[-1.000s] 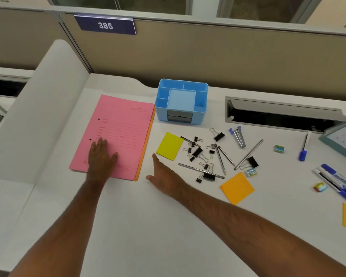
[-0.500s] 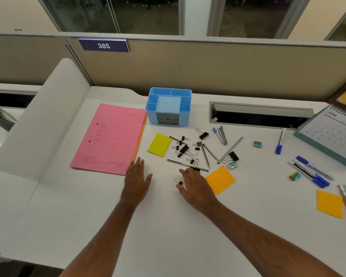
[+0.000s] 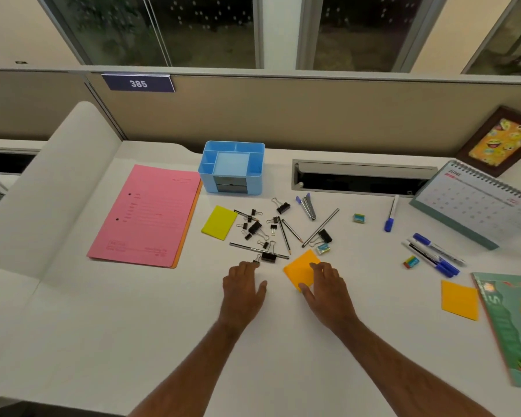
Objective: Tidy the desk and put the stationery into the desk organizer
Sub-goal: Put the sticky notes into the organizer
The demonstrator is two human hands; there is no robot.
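I start with the biggest piece, the pink folder (image 3: 146, 216), lying flat at the left of the desk (image 3: 133, 341); I judge it light and floppy, best lifted by an edge. The blue desk organizer (image 3: 233, 167) stands just beside the folder's far corner, its compartments bare; rigid plastic, it can stay put. The orange sticky pad (image 3: 298, 267) lies under my right hand (image 3: 328, 291), whose fingers are spread and resting flat on it, thumb at the near corner; it looks thin and slick on this top, so I would slide it or pinch a corner. The pencils (image 3: 285, 234) are stiff and apt to roll; I would take them mid-shaft. The binder clips (image 3: 254, 227), scattered between the yellow pad (image 3: 219, 222) and the pencils, are small and hard. My left hand (image 3: 242, 285) lies flat, fingertips touching the nearest small clip (image 3: 256, 260), holding nothing.
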